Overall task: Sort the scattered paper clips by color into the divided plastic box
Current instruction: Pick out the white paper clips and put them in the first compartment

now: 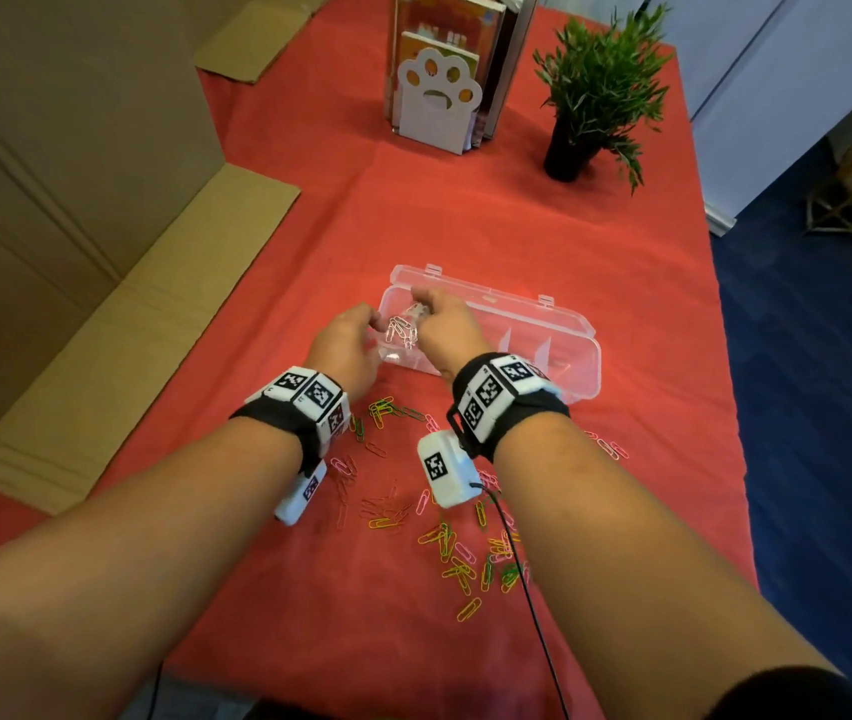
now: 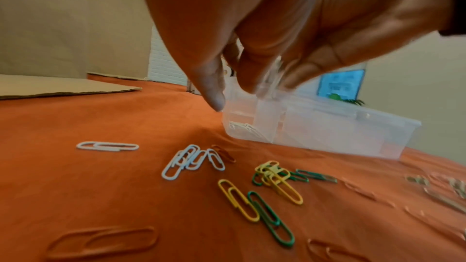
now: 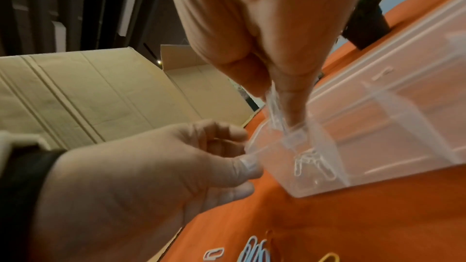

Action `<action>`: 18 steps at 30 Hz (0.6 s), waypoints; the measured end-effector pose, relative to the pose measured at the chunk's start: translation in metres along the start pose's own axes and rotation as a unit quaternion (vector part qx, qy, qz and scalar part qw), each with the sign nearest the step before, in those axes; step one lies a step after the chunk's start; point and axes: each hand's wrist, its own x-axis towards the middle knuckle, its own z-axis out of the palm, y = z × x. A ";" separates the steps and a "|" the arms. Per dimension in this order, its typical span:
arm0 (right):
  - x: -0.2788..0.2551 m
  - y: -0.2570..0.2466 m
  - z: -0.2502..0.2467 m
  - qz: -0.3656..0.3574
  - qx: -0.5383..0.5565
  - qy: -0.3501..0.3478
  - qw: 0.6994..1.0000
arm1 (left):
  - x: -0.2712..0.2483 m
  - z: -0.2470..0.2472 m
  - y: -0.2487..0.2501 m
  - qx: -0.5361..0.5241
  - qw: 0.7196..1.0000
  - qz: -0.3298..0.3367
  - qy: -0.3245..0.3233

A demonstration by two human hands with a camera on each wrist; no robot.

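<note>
The clear divided plastic box [image 1: 564, 324] lies open on the red cloth, and several white paper clips [image 3: 312, 162] lie in its leftmost compartment. My right hand [image 1: 434, 314] hangs over that compartment and pinches a small bunch of white clips [image 3: 274, 107] between thumb and fingertips. My left hand [image 1: 356, 330] is at the box's left end, its thumb tip [image 3: 249, 162] against the end wall and its fingers curled by the rim. Loose clips in yellow, green, pink and orange [image 1: 444, 537] lie scattered near my wrists. White clips [image 2: 191, 156] lie beside a yellow and green cluster [image 2: 274, 178].
A potted plant [image 1: 590, 96] and a white paw-shaped book stand [image 1: 439, 90] stand at the far end of the table. Flattened cardboard [image 1: 101, 330] lies along the left side. The table's right edge drops to blue floor. A black cable [image 1: 527, 589] crosses the scattered clips.
</note>
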 end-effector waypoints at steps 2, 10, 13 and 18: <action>0.000 -0.006 0.004 0.003 -0.036 -0.024 0.999 | 0.000 -0.008 -0.005 0.002 0.999 -0.014 0.031; -0.021 0.015 -0.030 -0.028 0.004 0.073 0.997 | -0.016 -0.038 -0.046 0.060 0.993 -0.082 0.058; -0.042 0.052 -0.047 0.022 -0.022 0.058 0.998 | -0.024 -0.033 -0.044 0.116 0.990 -0.077 0.020; -0.073 0.109 -0.061 0.103 -0.194 0.082 0.972 | -0.022 -0.017 -0.046 0.204 0.978 -0.041 -0.012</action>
